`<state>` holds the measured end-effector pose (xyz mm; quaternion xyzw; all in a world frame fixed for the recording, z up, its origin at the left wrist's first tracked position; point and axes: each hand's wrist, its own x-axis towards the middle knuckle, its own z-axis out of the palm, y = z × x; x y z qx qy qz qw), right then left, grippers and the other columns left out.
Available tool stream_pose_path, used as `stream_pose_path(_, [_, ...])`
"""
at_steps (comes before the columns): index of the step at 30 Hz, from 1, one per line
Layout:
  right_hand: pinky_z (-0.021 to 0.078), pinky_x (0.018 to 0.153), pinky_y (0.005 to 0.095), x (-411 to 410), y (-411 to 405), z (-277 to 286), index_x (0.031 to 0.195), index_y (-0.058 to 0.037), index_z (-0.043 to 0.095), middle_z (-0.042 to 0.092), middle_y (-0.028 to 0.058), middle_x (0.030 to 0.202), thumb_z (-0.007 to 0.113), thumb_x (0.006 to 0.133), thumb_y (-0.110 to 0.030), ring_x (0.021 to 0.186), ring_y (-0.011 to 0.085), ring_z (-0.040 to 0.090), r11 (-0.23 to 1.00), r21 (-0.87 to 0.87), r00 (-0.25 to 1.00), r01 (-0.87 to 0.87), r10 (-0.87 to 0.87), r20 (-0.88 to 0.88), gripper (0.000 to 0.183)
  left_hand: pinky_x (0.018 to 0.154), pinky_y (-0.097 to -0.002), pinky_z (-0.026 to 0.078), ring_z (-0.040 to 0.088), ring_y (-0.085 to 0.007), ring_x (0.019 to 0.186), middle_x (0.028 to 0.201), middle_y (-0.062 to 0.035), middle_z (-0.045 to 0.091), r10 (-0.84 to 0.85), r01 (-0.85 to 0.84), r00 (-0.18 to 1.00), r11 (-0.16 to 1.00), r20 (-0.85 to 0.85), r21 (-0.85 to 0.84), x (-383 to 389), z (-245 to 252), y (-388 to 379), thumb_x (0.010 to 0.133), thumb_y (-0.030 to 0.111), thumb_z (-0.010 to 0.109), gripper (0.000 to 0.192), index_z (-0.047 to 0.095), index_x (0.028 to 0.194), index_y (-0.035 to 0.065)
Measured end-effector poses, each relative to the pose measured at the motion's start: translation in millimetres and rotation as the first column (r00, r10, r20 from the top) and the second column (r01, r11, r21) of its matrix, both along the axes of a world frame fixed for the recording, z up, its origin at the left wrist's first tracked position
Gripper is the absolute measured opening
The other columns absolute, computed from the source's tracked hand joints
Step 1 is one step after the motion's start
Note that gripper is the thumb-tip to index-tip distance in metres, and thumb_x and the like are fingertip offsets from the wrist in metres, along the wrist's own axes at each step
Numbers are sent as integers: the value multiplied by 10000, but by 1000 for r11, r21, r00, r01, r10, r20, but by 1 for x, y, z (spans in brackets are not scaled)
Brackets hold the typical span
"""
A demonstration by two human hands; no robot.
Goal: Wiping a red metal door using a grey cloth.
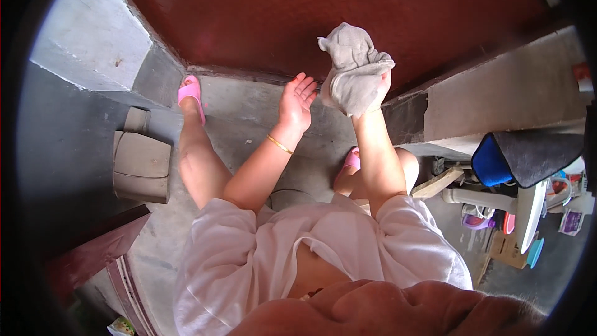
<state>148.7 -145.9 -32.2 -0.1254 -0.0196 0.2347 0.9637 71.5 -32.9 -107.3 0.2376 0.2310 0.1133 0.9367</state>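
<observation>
A crumpled pale grey cloth (352,70) lies draped over my right hand (384,89), covering most of it. Part of the thumb side and the wrist show at the cloth's edge, and the covered fingers are hidden. Just left of it, my left hand (295,105) is raised palm up, fingers loosely bent and holding nothing. A thin gold bracelet (280,144) circles that wrist. Beyond both hands stands a dark red door panel (261,14), in front of which the cloth is held up. Whether the cloth touches the panel I cannot tell.
Pink slippers (196,98) are on my feet on the concrete floor (238,95). A cardboard box (142,168) stands left. At right, a blue-and-grey mat (527,158) drapes over a white stand (531,217), near a wooden piece (438,182). A maroon door leaf (100,249) is lower left.
</observation>
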Motion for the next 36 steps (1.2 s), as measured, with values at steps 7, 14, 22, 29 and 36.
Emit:
stream_pose_path(7, [368,1003,429,-48,-2,25,1011,-115,547,541,102,1177,389,929,-424,1119,274,484,985,75,900,-154,108,421,357,954,-379,390,512,-273,1108,1247,-154,514,-171,209,960,965,221,-161,-2,24,-12,900,294,437,454,461,1256,13])
stream_pose_path(14, [346,1042,438,-12,-56,11,1172,14,553,557,167,1233,421,891,-352,1162,324,493,935,-90,923,-343,354,151,481,894,-344,424,528,-272,1036,1089,-124,561,-501,-419,824,-225,265,880,-25,156,-36,868,260,494,373,530,1164,35])
stream_pose_path(22, [431,970,426,-24,-90,35,1130,45,567,597,173,1155,416,906,-283,1084,302,555,928,-32,903,-371,369,221,425,864,-294,459,570,-202,996,1075,-101,601,-480,-110,860,157,173,981,-48,138,-31,853,197,583,338,554,1125,-2])
stream_pose_path(29, [460,911,376,-17,-102,6,1059,24,608,640,124,1050,470,898,-206,970,241,602,807,-572,970,-148,230,74,313,861,-317,481,592,-235,952,985,-65,626,-352,-14,880,654,320,757,-60,135,-49,769,167,671,238,622,994,110])
stream_pose_path(36, [379,974,336,-40,-107,25,1081,-91,592,480,99,1281,543,774,34,1170,233,458,352,-691,696,631,136,705,335,953,-318,427,545,-195,1055,1158,-114,572,-382,-204,922,-614,-61,763,-69,138,-33,905,124,530,366,479,1237,-21])
